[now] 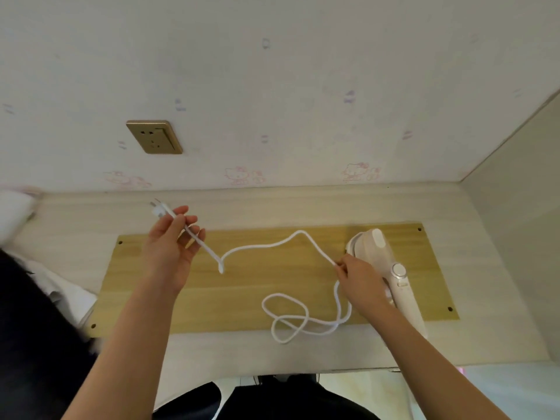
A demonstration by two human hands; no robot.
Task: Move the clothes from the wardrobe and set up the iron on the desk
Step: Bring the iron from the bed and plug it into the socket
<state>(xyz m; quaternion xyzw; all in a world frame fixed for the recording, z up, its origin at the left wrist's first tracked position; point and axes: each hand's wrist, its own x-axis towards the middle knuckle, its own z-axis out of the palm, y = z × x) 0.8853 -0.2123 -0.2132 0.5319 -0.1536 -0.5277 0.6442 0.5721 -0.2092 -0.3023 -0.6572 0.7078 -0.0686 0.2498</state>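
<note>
A white handheld iron (385,262) lies on a yellow wooden board (188,295) on the desk (75,219). Its white cord (272,245) runs across the board and loops near the front edge. My left hand (171,250) holds the cord just behind the white plug (159,209), raised above the board's left end. My right hand (359,281) pinches the cord next to the iron. A gold wall socket (154,137) sits on the wall above and left of the plug.
Dark and white clothes (45,304) lie at the left edge of the desk. A white object (13,213) sits at the far left. A side panel (521,237) closes the desk on the right. The wallpapered wall stands behind.
</note>
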